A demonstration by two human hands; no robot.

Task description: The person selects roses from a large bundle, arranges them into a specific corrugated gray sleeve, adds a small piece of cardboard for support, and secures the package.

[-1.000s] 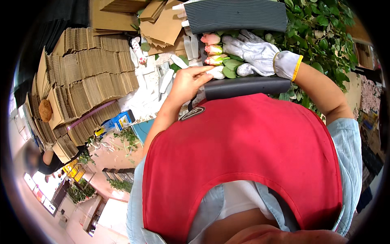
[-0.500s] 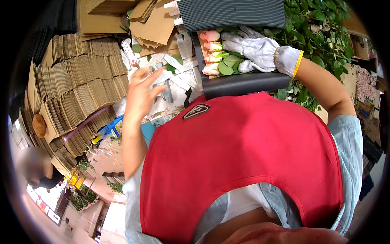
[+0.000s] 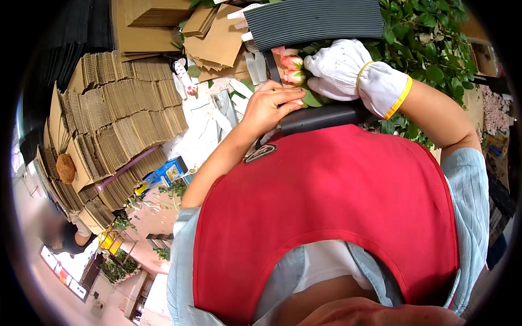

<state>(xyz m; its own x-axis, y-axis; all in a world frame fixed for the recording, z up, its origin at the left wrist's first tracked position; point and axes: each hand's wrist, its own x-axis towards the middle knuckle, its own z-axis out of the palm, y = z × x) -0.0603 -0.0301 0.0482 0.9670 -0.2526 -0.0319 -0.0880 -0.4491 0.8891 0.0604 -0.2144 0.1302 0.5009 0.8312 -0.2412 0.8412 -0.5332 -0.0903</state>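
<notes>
Pink roses (image 3: 292, 64) with green leaves lie in a row against a strip of brown cardboard, between a dark ribbed board and a black padded bar (image 3: 318, 119). My bare left hand (image 3: 270, 108) reaches the nearest rose head, its fingers closed about it and partly covering it. A white glove with a yellow cuff covers my right hand (image 3: 340, 70). That hand is curled over the stems and leaves just behind the rose heads; its fingertips are partly hidden.
The dark ribbed board (image 3: 315, 23) stands beyond the roses. Leafy green stems (image 3: 421, 51) fill the right side. Stacks of folded cardboard (image 3: 122, 106) rise at the left, near scissors with a patterned handle (image 3: 185, 79). A person (image 3: 73, 237) is far off at the lower left.
My left hand has moved right, from over the white clutter to the nearest rose. My gloved right hand has gone from lying flat on the leaves to curled over the stems.
</notes>
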